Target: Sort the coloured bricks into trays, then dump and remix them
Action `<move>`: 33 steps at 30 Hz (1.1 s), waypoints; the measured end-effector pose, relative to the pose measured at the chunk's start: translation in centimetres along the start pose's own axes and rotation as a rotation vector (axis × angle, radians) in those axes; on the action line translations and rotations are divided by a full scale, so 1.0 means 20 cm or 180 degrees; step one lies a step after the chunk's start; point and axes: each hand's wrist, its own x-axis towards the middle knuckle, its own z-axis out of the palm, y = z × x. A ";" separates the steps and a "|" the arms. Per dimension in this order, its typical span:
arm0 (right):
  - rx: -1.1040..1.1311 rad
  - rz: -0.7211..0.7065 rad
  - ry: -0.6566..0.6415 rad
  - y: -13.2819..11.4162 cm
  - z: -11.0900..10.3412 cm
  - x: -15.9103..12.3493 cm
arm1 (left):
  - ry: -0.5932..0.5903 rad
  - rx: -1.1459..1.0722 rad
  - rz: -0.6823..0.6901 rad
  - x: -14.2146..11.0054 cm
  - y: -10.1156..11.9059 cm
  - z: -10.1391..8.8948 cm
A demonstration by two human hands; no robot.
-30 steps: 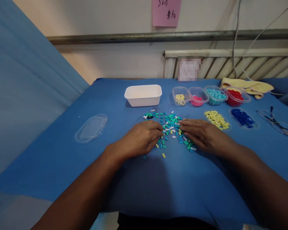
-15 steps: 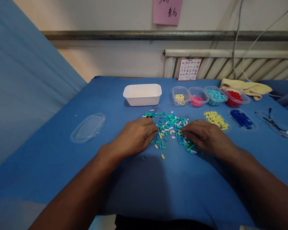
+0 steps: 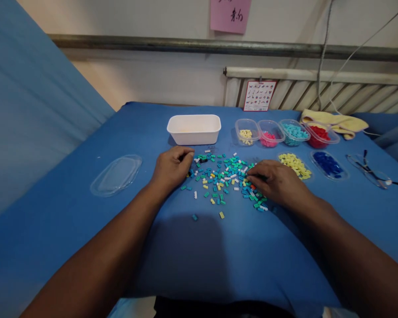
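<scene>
A loose spread of small toy building bricks [image 3: 232, 170], mostly green and teal with some white and yellow ones, lies on the blue cloth. At the left edge of this spread is my left hand [image 3: 173, 168], thumb and fingers closed; whatever they hold, if anything, is hidden. On the opposite side, my right hand [image 3: 276, 179] reaches into the bricks with thumb and fingertips in a pinch. What sits between those fingertips is too small to make out. Just behind my left hand stands a white rectangular tub [image 3: 194, 137].
Clear tubs hold cream bricks [image 3: 246, 136], pink bricks [image 3: 268, 139], light blue bricks [image 3: 293, 132] and red bricks [image 3: 317, 134]. Yellow bricks [image 3: 295, 166] and dark blue bricks [image 3: 328, 164] lie in shallow lids. Glasses [image 3: 373, 172], a yellow cloth [image 3: 334, 123] and clear lids [image 3: 116, 175] flank them.
My left hand has moved left and back, from the middle of the bricks to their left edge, uncovering more of them. My right hand stays nearly in place, still pinching. The view has shifted slightly.
</scene>
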 end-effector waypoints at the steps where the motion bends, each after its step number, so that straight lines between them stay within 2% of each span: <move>1: 0.0004 -0.0009 -0.0029 0.00 0.00 0.00 | 0.0009 -0.0060 -0.0057 0.00 0.00 0.01; 8: -0.0134 -0.0117 -0.0260 -0.03 -0.04 -0.02 | 0.0250 -0.0574 -0.0451 0.01 0.00 0.01; 14: 0.0121 -0.0041 0.0159 -0.07 -0.05 -0.01 | 0.0378 -0.0663 -0.0528 0.02 -0.01 0.02; 18: 0.0177 -0.0254 -0.0115 -0.10 -0.03 0.01 | 0.0318 -0.0705 -0.0529 0.02 -0.01 0.02; 21: 0.0030 -0.0158 -0.0272 -0.08 -0.01 0.02 | 0.0296 -0.0706 -0.0529 0.02 -0.01 0.02; 24: 0.0047 -0.0122 -0.0355 -0.06 -0.02 0.01 | 0.0256 -0.0720 -0.0573 0.01 0.00 0.02; 30: -0.0137 -0.0443 -0.0381 -0.10 -0.03 0.01 | 0.0206 -0.0788 -0.0540 0.01 0.00 0.03; 33: -0.0194 -0.0308 -0.0461 -0.13 -0.03 0.02 | 0.0176 -0.0783 -0.0545 0.01 0.00 0.04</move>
